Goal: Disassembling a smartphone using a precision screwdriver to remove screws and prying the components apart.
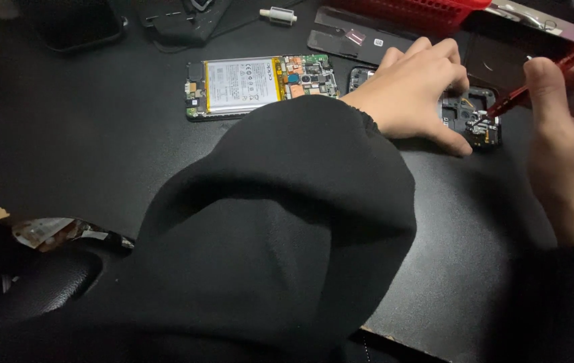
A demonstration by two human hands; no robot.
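My left hand [416,91] rests over a dark phone part [469,115] on the black table [99,154], thumb and fingers pinning it down. My right hand [567,134] grips a red screwdriver [550,75] whose tip touches the part's small metal pieces. An opened phone [260,85], with its silver battery and green circuit board showing, lies to the left of my left hand. My black sleeve fills the foreground.
A red plastic basket [413,12] stands at the back, with a clear-wrapped dark panel [347,37] in front of it. A small white cylinder [279,15] and dark cases lie at the back left. A crumpled wrapper [52,232] sits near the left front edge.
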